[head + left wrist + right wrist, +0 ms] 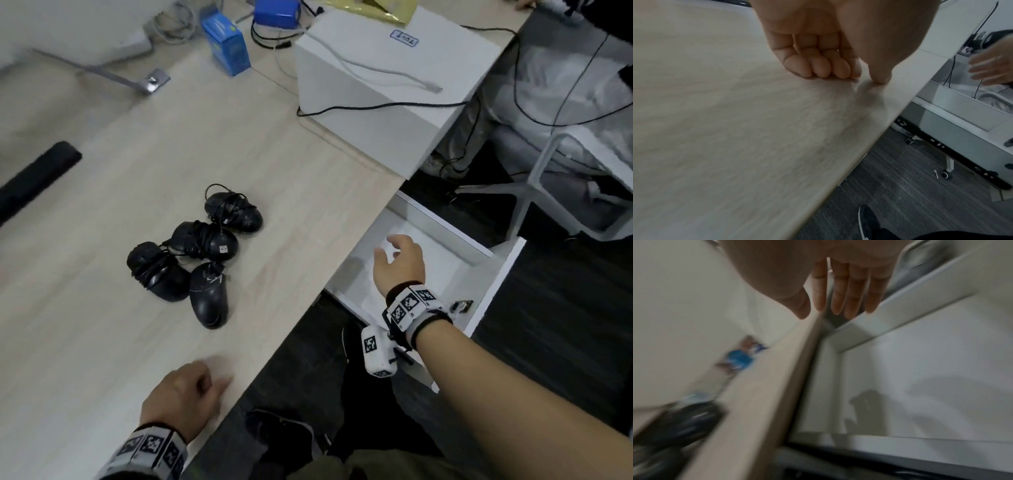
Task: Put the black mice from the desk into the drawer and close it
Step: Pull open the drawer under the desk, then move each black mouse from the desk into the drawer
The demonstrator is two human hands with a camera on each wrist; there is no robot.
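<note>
Four black mice lie on the pale wood-grain table, beside a white drawer, a white box, a blue carton, dark grey streaked carpet and black-and-white checker-patterned wristbands.

Left hand rests with fingers curled under; right hand reaches forward, fingers loosely extended.

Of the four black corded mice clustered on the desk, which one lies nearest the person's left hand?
The bare-backed black mouse at the cluster's near end lies nearest the left hand. Its cable is not wound over its back, unlike the other three cable-wrapped mice.
</note>
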